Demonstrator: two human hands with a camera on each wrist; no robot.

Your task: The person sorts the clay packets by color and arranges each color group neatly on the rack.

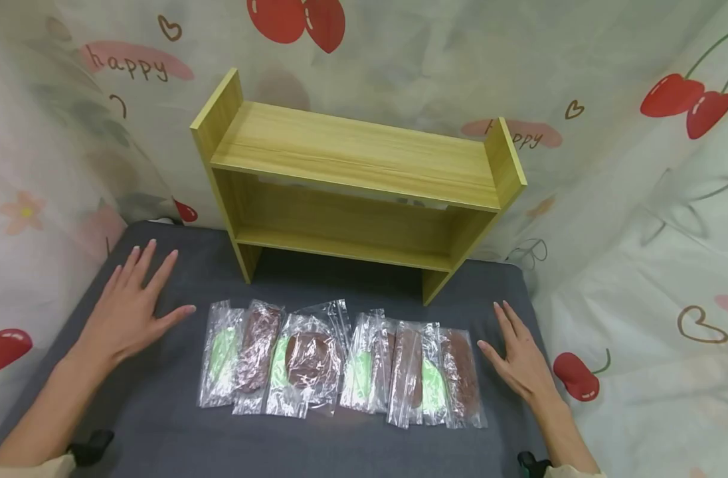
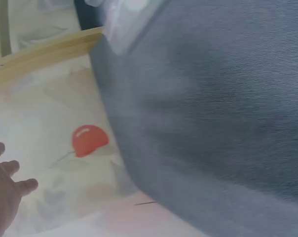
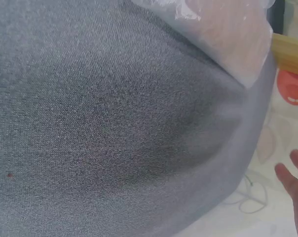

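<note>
Several clear plastic bags lie in a row on the dark grey table, partly overlapping. Some hold flat brown pieces, such as the round one [image 1: 310,358] near the middle and the long one [image 1: 459,372] at the right end. Others hold light green pieces, like the bag [image 1: 222,355] at the left end. To the left of the row is my left hand [image 1: 121,309], fingers spread, holding nothing. My right hand [image 1: 519,362] is just right of the row, fingers extended and nothing in it. Part of a bag [image 3: 228,34] shows in the right wrist view.
Behind the bags stands a light wooden two-tier shelf [image 1: 364,149] with raised side panels. The grey cloth-covered table [image 1: 316,448] has rounded far corners. A white curtain [image 1: 412,73] printed with cherries and hearts surrounds it at the back and sides.
</note>
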